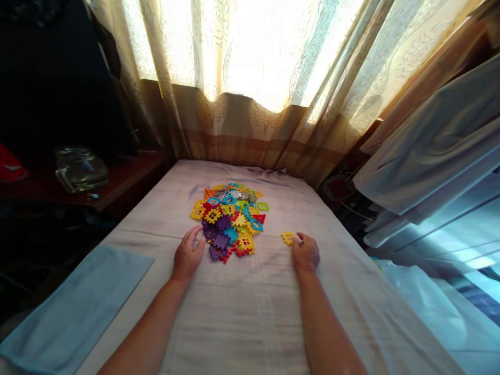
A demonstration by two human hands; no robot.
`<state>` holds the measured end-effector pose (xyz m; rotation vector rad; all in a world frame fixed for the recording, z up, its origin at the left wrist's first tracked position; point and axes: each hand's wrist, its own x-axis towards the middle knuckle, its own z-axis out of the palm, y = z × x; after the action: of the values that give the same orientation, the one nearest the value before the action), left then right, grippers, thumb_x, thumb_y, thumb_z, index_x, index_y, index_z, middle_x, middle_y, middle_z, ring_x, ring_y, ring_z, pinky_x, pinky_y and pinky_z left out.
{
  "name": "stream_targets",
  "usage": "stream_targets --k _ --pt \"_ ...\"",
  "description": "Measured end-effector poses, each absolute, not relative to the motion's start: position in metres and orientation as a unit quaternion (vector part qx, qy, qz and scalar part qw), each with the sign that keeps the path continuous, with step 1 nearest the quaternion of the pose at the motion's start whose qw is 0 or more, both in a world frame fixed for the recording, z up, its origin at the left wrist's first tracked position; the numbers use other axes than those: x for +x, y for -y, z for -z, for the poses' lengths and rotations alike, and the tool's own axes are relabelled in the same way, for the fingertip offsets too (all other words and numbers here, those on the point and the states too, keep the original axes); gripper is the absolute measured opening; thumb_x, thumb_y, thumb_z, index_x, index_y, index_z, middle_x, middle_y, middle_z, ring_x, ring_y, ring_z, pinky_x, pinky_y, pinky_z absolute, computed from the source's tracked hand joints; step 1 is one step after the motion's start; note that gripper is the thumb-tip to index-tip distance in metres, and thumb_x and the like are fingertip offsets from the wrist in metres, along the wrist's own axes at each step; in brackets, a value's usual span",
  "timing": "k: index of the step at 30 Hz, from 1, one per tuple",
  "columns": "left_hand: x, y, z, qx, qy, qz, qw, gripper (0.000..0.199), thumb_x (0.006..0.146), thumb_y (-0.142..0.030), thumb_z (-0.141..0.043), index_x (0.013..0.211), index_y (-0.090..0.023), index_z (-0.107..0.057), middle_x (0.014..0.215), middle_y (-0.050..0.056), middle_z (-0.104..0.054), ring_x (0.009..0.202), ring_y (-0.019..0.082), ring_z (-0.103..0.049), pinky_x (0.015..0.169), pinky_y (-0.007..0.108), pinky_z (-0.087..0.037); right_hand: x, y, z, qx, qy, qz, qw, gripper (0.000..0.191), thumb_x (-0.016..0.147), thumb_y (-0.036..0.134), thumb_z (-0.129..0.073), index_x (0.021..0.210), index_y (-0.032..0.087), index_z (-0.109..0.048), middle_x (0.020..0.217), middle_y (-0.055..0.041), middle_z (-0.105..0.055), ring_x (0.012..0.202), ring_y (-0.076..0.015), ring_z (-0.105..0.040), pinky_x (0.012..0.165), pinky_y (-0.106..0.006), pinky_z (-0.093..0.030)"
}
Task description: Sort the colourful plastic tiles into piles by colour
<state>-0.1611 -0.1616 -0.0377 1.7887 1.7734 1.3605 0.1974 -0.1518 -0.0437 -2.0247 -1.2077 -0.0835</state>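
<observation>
A heap of colourful toothed plastic pieces [230, 216] lies in the middle of the cloth-covered surface. Purple pieces [221, 239] form its near left part. Beside them rests my left hand [189, 253], fingers apart and holding nothing, its fingertips close to the pile's edge. To the right of the heap, my right hand [305, 252] has its fingers curled at a single yellow piece [287, 238], which it grips by the right edge, low over the cloth.
A folded light blue cloth [84, 307] lies at the left. Beyond it, a glass jug [81, 169] stands on a dark red side table [128, 174]. Curtains [250, 120] hang behind the far edge, and draped fabric [433, 135] hangs at the right.
</observation>
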Motion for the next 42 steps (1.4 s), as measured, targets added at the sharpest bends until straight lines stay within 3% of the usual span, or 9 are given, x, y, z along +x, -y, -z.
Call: stream_targets --k 7,10,16,24,29,33,38,42 --pt "-0.158 0.163 0.035 0.639 -0.605 -0.455 0.135 0.039 0.083 -0.034 -0.047 0.116 -0.022 -0.065 0.121 0.007 -0.068 0.109 0.022 -0.065 0.093 0.034 -0.053 0.145 0.164 0.037 -0.638 0.625 0.051 0.447 0.026 0.084 0.028 -0.046 0.093 0.018 -0.069 0.093 -0.0094 -0.067 0.091 -0.0224 -0.059 0.087 -0.037 -0.046" --pt "-0.157 0.163 0.035 0.648 -0.605 -0.445 0.130 0.039 0.082 -0.034 -0.047 0.114 -0.022 -0.066 0.119 0.007 -0.069 0.108 0.022 -0.066 0.093 0.034 -0.053 0.105 0.173 0.034 -0.575 0.700 0.036 0.421 0.023 0.087 0.032 -0.053 0.097 0.020 -0.069 0.100 -0.0090 -0.067 0.096 -0.0215 -0.059 0.089 -0.036 -0.045" --pt "-0.157 0.163 0.035 0.661 -0.601 -0.430 0.127 0.041 0.082 -0.038 -0.046 0.113 -0.021 -0.067 0.118 0.008 -0.070 0.108 0.023 -0.066 0.096 0.037 -0.051 0.074 0.180 0.027 -0.596 0.734 0.025 0.325 0.032 0.077 0.045 -0.070 0.098 0.020 -0.069 0.105 -0.0098 -0.067 0.100 -0.0248 -0.058 0.088 -0.036 -0.044" --pt "-0.158 0.158 0.039 0.679 -0.594 -0.415 0.115 0.040 0.083 -0.041 -0.048 0.112 -0.022 -0.068 0.119 0.006 -0.071 0.111 0.023 -0.064 0.102 0.039 -0.047 0.085 0.178 0.028 -0.594 0.727 0.002 0.345 0.018 0.085 0.027 -0.060 0.099 0.024 -0.071 0.103 -0.0072 -0.069 0.098 -0.0217 -0.059 0.088 -0.034 -0.044" --pt "-0.158 0.160 0.036 0.685 -0.600 -0.401 0.100 0.039 0.084 -0.040 -0.048 0.112 -0.023 -0.068 0.117 0.006 -0.071 0.107 0.023 -0.066 0.097 0.039 -0.052 0.116 0.166 0.029 -0.608 0.661 -0.018 0.439 0.027 0.090 0.032 -0.046 0.093 0.020 -0.071 0.090 -0.0081 -0.069 0.083 -0.0192 -0.061 0.080 -0.031 -0.047" --pt "-0.158 0.161 0.034 0.690 -0.601 -0.391 0.103 0.039 0.085 -0.041 -0.048 0.113 -0.023 -0.067 0.118 0.005 -0.071 0.109 0.023 -0.065 0.100 0.038 -0.050 0.161 0.154 0.030 -0.713 0.495 -0.074 0.491 0.037 0.080 0.044 -0.051 0.102 0.018 -0.066 0.080 -0.0050 -0.070 0.068 -0.0185 -0.062 0.064 -0.029 -0.046" --pt "-0.158 0.160 0.038 0.687 -0.600 -0.399 0.099 0.042 0.084 -0.044 -0.047 0.113 -0.022 -0.067 0.117 0.007 -0.071 0.110 0.024 -0.065 0.103 0.040 -0.048 0.204 0.151 0.029 -0.768 0.376 -0.117 0.506 0.050 0.075 0.048 -0.053 0.111 0.015 -0.062 0.077 -0.0053 -0.070 0.070 -0.0215 -0.064 0.063 -0.030 -0.045" --pt "-0.158 0.160 0.038 0.692 -0.598 -0.393 0.096 0.043 0.084 -0.045 -0.046 0.114 -0.021 -0.067 0.118 0.008 -0.070 0.110 0.025 -0.065 0.103 0.041 -0.048 0.214 0.150 0.029 -0.795 0.373 -0.117 0.464 0.050 0.075 0.043 -0.055 0.116 0.014 -0.063 0.086 -0.0078 -0.070 0.071 -0.0213 -0.063 0.066 -0.030 -0.046"
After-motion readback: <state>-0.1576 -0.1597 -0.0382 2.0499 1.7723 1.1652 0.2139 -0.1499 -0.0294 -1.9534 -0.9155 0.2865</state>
